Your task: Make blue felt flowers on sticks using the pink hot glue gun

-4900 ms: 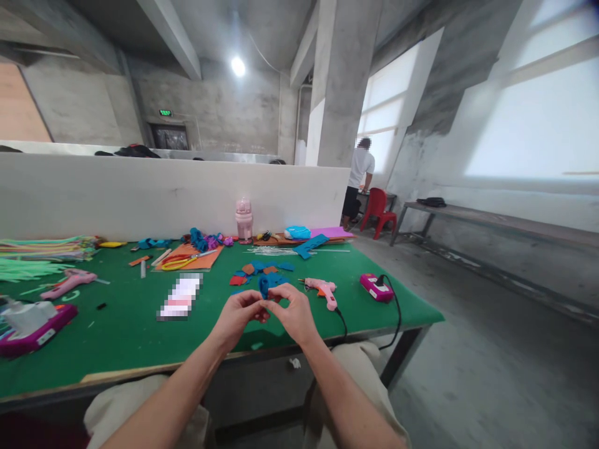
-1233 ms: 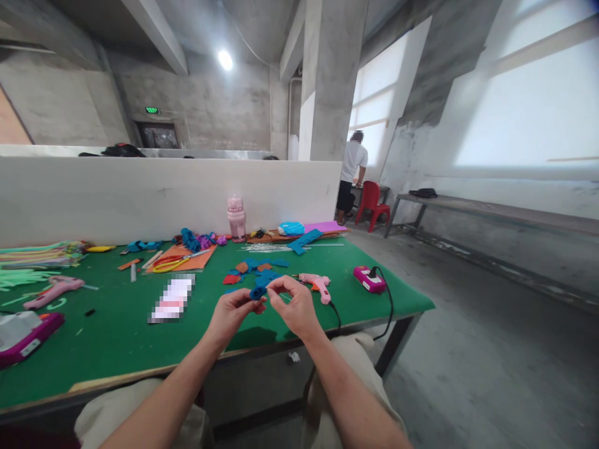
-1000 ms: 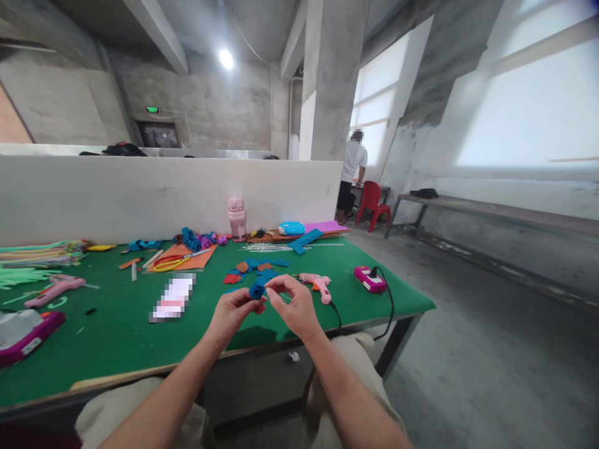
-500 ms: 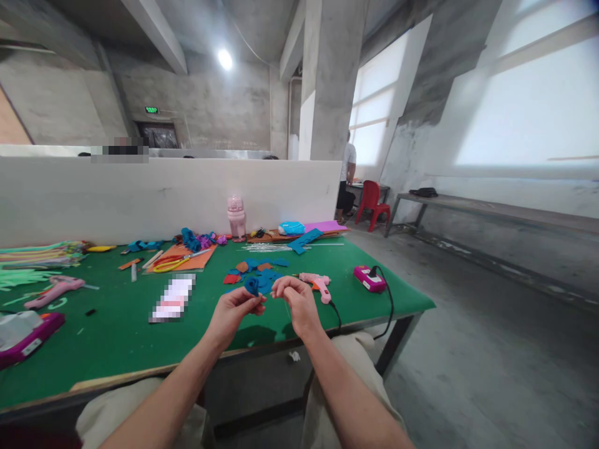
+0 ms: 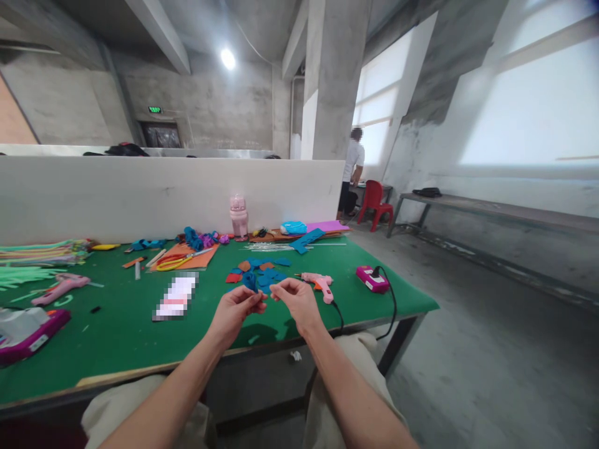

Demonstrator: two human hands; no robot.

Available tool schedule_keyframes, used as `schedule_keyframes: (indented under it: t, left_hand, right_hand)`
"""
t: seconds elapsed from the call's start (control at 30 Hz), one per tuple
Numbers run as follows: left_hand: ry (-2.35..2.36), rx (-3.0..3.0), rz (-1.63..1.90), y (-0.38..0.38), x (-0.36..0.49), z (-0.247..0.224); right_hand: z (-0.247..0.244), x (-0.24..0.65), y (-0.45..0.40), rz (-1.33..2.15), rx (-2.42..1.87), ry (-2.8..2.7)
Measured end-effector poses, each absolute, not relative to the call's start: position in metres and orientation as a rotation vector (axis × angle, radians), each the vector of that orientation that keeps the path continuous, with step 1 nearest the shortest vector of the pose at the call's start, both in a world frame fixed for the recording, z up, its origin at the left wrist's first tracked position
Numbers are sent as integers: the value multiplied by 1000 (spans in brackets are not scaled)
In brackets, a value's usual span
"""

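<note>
My left hand (image 5: 238, 312) pinches a small blue rolled flower (image 5: 249, 280) at its base, above the green table. Close to its right, my right hand (image 5: 296, 300) is closed in a pinch. Whatever its fingertips hold, if anything, is too small to make out. Just behind both hands lie blue cut petals (image 5: 266, 278), with a few brown ones and a red piece (image 5: 233, 278) among them. A pink glue gun (image 5: 318, 284) rests on the table beyond my right hand, its cord running down past the front edge.
A magenta power strip (image 5: 372, 279) with a plugged-in cord sits at the right. On the left are yellow-handled scissors (image 5: 171, 263), a second pink glue gun (image 5: 60, 289) and pipe cleaners (image 5: 42, 254). A pink bottle (image 5: 238, 218) stands by the white partition (image 5: 140, 193). A person stands far back.
The blue flower has tipped slightly in my left hand, and the fingers of my right hand have shifted a little. The whole view has moved slightly.
</note>
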State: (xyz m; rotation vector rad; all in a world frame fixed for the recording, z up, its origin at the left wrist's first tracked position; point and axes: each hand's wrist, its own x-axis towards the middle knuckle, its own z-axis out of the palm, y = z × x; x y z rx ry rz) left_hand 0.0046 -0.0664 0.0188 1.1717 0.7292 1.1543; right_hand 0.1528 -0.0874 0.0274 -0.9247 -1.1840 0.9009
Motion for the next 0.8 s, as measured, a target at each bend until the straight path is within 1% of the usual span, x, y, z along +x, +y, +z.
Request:
schedule_keyframes:
  t: [0.13,0.3,0.37,0.47,0.67,0.8]
  left_hand:
    - [720,1159,1160,-67,6,18]
    - [721,1167,1156,-69,7,17]
    - [726,1174,1154,-69,7,16]
    - [747,1177,1152,-70,8,16]
    - [795,1183,1147,-71,10,16]
    - [807,1241,1161,-71,9,15]
  right_hand:
    - [27,149,-88,813,-920,-1246]
    - [27,140,-95,568,-1020,-1417]
    - [26,137,-96,525,-1025,-1426]
    - [24,137,-93,542,-1017,-1368]
    - [22,148,-84,724,-988,-1279]
    - [22,153,-85,726,-989,-1269]
